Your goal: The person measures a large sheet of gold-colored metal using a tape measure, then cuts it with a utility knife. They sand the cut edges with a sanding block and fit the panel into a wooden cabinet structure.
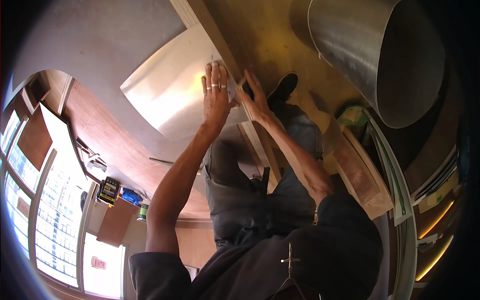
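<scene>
A shiny metal sheet (160, 87) lies on a broad grey surface, its right edge along a wooden strip (217, 37). My left hand (216, 97) rests flat on this sheet near that edge, fingers stretched forward and a ring on one of them. Just to its right, my right hand (256, 102) is at the side of the wooden strip, with its fingers extended and slightly blurred. Whether its palm presses on the strip or the sheet's edge I cannot tell. Neither hand visibly grips anything.
A large curled sheet (350, 40) stands at the upper right. Wooden boards (362, 172) lean at the right beside my leg. On the left are a reddish wood panel (107, 127), a black-and-yellow container (108, 190), a green-and-white can (143, 212) and bright windows.
</scene>
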